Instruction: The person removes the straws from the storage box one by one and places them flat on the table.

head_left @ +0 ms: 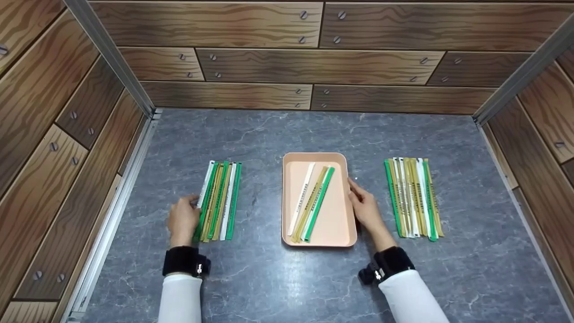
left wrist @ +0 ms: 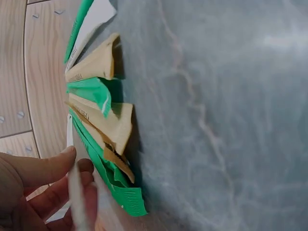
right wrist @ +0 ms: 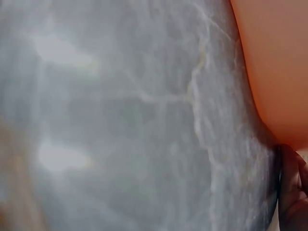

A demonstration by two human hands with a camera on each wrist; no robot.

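My left hand (head_left: 184,219) pinches a white paper-wrapped straw (left wrist: 75,190) between thumb and fingers at the left edge of the left bundle. That left bundle of wrapped straws (head_left: 219,202), in green, tan and white printed paper, lies on the table. In the middle stands a shallow peach tray (head_left: 338,215). Inside it lie a white wrapped straw (head_left: 301,199), a tan one (head_left: 310,204) and a green one (head_left: 319,204), slanting. My right hand (head_left: 367,211) touches the tray's right side with fairly straight fingers; some are hidden beneath the hand.
On the right lies another bundle of green, tan and white wrapped straws (head_left: 413,197). Wood-patterned panels (head_left: 269,65) enclose the grey marbled table (head_left: 287,278) at the back and both sides. Both wrists carry black camera bands (head_left: 186,261).
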